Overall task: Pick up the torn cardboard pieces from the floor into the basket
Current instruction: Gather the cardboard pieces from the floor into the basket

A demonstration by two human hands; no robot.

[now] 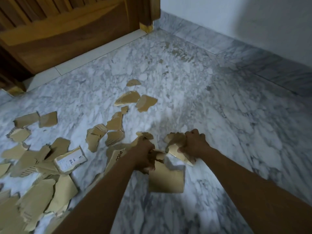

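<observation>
Brown cardboard in both fists, right at the middle of the view; the larger panel [166, 180] hangs from the left hand [144, 152] with its long axis running from the knuckles back toward the person, straight cut edges at the near end, ragged tear at the top; the smaller fragment [175, 150] sits in the right hand [194, 144], slanting from upper left down to a pointed tip at lower right, a pale glossy face turned up; motion blur hides whether the two are joined at the tear between them. Both forearms reach forward, nearly parallel, backs of the hands up; the left fingers are curled tight round the top edge of the panel, the right fingers clenched round the crumpled upper end of the fragment; the two hands are close together but apart.

On the grey-white marble floor [219, 115], off to the left, the scattered torn pieces [116, 123] lie flat and jagged; among them a piece with a white label [70, 160], and a strip printed with dark letters [116, 157] just beside the left wrist. Beyond, a wooden door [67, 31] at upper left; a white wall [253, 17] at upper right.
</observation>
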